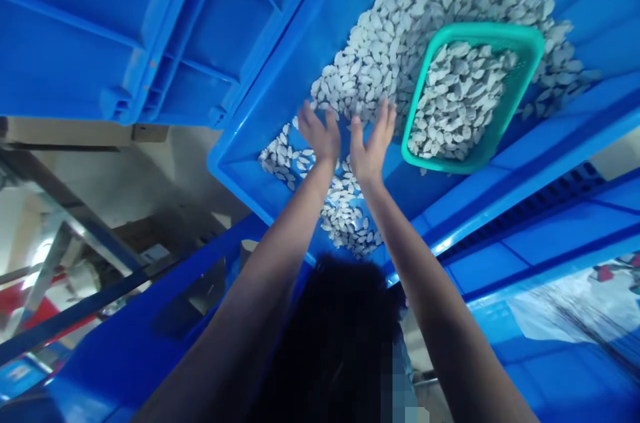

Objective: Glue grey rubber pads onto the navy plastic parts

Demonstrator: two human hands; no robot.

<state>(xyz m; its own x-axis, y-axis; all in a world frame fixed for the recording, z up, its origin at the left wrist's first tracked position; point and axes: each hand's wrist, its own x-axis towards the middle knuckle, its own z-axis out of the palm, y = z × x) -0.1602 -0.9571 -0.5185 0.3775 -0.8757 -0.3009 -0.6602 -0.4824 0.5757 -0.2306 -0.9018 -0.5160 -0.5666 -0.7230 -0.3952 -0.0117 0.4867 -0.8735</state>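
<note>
Pale, crescent-shaped dumplings (pixel 380 43) are lying heaped in a bright blue plastic crate (pixel 300 63), filling its upper right and scattering toward the bottom. A teal plastic basket (pixel 473 96) packed with more dumplings is sitting on the heap. The left hand (pixel 320 133) and right hand (pixel 373 143) are open, fingers (pixel 385 119) spread and holding nothing, just at the heap's lower edge. Another blue crate (pixel 125 23) is filling the upper left, metal shelving (pixel 65 229) is showing at left, and dark hair (pixel 325 343) is covering the bottom centre.
</note>
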